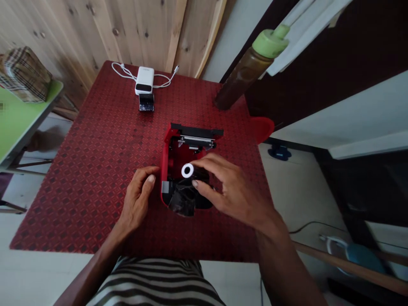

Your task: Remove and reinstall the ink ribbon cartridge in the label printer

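A small red printer (168,163) with its black lid open sits in the middle of a table with a red patterned cloth (95,170). My right hand (229,187) reaches into the open bay, thumb and fingers pinching a black roll with a white core (188,171). Loose black ribbon (182,203) hangs crumpled at the printer's near edge. My left hand (137,199) rests on the cloth against the printer's left side, fingers curled, steadying it.
A white power bank (144,80) with a white cable and a small black device (146,102) lie at the table's far side. A tall brown bottle with a green cap (247,68) stands at the far right corner. A green table (22,119) stands left.
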Tool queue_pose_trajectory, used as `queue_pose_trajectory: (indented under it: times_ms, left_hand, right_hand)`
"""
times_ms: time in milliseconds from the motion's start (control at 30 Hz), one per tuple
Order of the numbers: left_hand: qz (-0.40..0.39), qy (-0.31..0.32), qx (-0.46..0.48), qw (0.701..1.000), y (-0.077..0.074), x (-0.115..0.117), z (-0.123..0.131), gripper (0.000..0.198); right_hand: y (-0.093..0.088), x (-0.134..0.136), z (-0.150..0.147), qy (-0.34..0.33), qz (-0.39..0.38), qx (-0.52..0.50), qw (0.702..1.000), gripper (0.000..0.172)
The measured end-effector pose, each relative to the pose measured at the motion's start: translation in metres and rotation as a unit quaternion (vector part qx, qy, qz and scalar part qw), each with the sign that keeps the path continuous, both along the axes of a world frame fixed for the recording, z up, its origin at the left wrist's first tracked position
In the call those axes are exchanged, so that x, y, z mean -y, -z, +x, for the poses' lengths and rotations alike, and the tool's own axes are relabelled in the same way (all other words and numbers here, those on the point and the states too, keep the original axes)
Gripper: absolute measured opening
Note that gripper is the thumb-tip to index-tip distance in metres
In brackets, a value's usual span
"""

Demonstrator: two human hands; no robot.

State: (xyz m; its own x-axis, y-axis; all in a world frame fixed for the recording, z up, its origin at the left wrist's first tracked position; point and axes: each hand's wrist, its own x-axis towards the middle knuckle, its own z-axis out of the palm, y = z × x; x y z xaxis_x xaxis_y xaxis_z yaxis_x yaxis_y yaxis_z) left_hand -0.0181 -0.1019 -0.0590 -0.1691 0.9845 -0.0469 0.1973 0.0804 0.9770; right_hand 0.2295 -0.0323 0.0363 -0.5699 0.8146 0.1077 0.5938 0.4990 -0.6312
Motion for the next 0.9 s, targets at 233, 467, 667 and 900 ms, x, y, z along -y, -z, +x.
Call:
queue_pose_trajectory:
  times_ms: [233,467,667,900]
  left_hand:
    - [0.000,0.002,0.008,1.000,-0.001,0.000,0.001,0.044]
    - [-0.005,0.011,-0.003,1.000,-0.001,0.000,0.000,0.041]
    - [-0.005,0.012,-0.019,1.000,-0.002,0.000,-0.001,0.043]
    - [0.000,0.012,-0.029,1.000,0.001,-0.001,-0.001,0.043]
  right_hand:
    - [0.017,-0.007,-0.027,0.002,0.093,0.136,0.986,0.025]
    - [0.020,-0.011,-0.035,-0.010,0.105,0.206,0.973,0.020]
    - [0.018,-0.024,-0.044,-0.012,0.058,0.236,0.970,0.026]
    - [0.030,-0.036,-0.045,0.000,0.019,0.214,0.977,0.027]
